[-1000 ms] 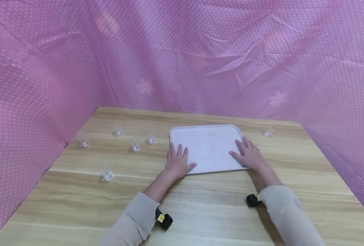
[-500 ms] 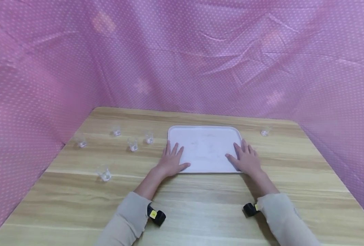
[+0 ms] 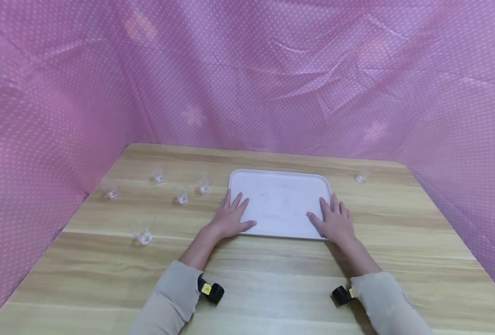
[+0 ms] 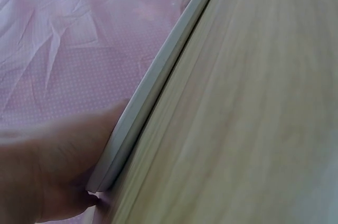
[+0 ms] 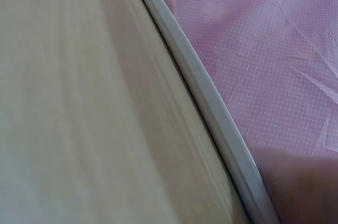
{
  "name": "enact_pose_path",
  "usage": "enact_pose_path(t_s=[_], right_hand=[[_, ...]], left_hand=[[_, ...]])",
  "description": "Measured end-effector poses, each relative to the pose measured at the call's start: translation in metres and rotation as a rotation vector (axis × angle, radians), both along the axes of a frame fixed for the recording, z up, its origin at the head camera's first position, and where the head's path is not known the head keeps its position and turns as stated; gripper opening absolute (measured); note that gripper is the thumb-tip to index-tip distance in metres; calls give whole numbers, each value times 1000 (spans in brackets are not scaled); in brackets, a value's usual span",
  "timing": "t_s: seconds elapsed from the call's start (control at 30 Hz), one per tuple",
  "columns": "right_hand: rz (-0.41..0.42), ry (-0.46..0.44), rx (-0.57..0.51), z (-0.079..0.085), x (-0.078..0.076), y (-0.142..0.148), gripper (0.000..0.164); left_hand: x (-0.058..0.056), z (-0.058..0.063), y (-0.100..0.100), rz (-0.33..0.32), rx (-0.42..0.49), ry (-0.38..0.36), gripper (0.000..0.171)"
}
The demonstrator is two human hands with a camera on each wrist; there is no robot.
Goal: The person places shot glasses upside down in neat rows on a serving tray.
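A white rectangular tray [image 3: 283,200] lies on the wooden table in the head view, turned slightly so its right end sits nearer. My left hand [image 3: 229,219] rests over its near left corner, fingers spread and straight, thumb lying on the tray. At the near right corner, my right hand [image 3: 336,224] lies likewise with straight, spread fingers. The left wrist view shows the tray's near side wall [image 4: 150,86] low over the wood, beside part of the left hand [image 4: 63,160]. The same wall [image 5: 208,97] crosses the right wrist view, with the right hand [image 5: 301,187] at its end.
Several small clear cups stand left of the tray, among them a near cup [image 3: 144,237], a middle cup [image 3: 182,197] and a far cup [image 3: 158,177]. One more cup [image 3: 361,177] stands at the back right. A pink dotted curtain [image 3: 272,93] surrounds the table [image 3: 272,279].
The tray has turned a little clockwise and shifted slightly left, its right end coming nearer. Both hands have moved with it, staying spread at its corners. The cups keep their places on the table.
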State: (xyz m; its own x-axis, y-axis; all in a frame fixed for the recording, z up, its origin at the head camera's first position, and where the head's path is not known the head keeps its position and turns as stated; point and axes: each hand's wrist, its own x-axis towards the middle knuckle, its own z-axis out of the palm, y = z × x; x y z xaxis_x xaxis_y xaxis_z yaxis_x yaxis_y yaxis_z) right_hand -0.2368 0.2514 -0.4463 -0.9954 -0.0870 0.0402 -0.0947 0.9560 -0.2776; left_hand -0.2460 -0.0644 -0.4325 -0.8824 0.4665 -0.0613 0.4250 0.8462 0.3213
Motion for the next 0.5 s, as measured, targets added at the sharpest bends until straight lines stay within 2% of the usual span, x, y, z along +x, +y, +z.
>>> enact_pose_path(t_s=[0.37,0.5], right_hand=[[-1,-1,10,0,7,0,80],[5,9,13,0,10,0,80]], left_hand=[[5,-7,-1,5,-14,-4,78],[8,-6,0,11,-23,-4,78]])
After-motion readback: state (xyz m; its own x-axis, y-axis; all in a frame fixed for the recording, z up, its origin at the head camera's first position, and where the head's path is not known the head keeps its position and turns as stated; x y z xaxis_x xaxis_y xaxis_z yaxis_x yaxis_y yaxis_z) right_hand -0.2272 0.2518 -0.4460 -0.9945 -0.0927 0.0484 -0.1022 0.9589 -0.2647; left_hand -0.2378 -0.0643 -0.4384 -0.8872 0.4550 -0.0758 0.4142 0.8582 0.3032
